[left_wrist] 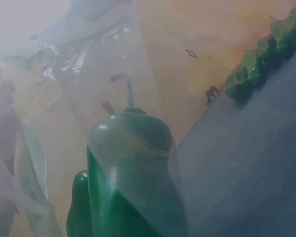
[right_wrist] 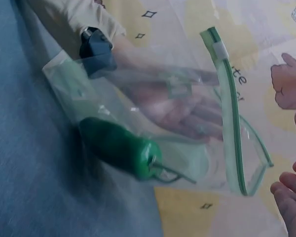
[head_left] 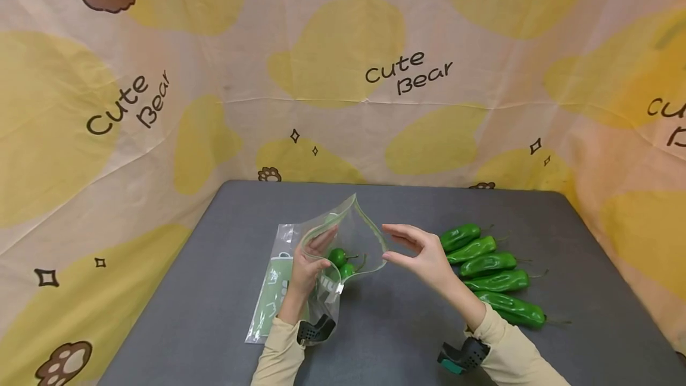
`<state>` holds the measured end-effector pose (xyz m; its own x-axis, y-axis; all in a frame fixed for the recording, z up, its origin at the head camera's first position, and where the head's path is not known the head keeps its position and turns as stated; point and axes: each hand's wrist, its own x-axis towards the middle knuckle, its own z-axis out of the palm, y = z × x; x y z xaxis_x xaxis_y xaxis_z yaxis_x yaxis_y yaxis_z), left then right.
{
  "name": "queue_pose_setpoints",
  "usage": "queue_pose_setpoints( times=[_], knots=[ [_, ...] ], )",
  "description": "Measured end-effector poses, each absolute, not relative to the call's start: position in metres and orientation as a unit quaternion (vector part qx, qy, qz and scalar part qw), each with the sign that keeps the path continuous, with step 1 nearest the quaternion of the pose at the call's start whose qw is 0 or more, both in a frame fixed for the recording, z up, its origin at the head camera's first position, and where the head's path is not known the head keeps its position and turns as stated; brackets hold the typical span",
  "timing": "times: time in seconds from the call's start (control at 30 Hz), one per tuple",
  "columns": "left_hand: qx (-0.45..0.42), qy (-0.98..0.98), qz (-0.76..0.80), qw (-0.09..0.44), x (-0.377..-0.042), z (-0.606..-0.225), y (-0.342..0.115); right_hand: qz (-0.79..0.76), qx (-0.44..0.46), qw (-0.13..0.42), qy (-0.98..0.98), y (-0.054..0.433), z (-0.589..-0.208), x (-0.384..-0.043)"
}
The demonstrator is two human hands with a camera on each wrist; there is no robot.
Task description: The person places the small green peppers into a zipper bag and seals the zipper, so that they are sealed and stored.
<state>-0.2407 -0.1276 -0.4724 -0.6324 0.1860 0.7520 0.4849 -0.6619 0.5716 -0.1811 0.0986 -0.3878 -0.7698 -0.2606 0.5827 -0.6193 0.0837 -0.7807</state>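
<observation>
A clear zip bag (head_left: 370, 225) with a green-edged mouth stands upright, its mouth spread wide. Two green peppers (head_left: 337, 257) are inside, stems up; in the left wrist view the nearer pepper (left_wrist: 130, 173) shows large through the film. My left hand (head_left: 308, 261) cups the bag from the left, and its palm and extended fingers show through the plastic in the right wrist view. On the other side, my right hand (head_left: 423, 255) has thumb and fingers spread just off the bag's right rim, with nothing in it. A white slider (right_wrist: 220, 51) sits on the zip.
Several green peppers (head_left: 488, 264) lie in a column on the grey table (head_left: 407, 338) at the right. A flat clear packet with a green print (head_left: 270, 299) lies at the left, partly under my left arm. Behind the table hangs a printed cloth (head_left: 332, 46).
</observation>
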Motion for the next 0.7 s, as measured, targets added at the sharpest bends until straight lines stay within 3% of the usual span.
queue_pose_setpoints(
  times=[0.37, 0.7],
  knots=[
    [-0.409, -0.408, -0.809, 0.105, -0.24, -0.47, -0.129, 0.609, 0.322, 0.135, -0.712, 0.131, -0.41, -0.178],
    [-0.416, -0.396, -0.812, 0.101, -0.24, -0.47, -0.13, 0.629, 0.34, 0.179, -0.676, 0.161, -0.417, -0.163]
  ],
)
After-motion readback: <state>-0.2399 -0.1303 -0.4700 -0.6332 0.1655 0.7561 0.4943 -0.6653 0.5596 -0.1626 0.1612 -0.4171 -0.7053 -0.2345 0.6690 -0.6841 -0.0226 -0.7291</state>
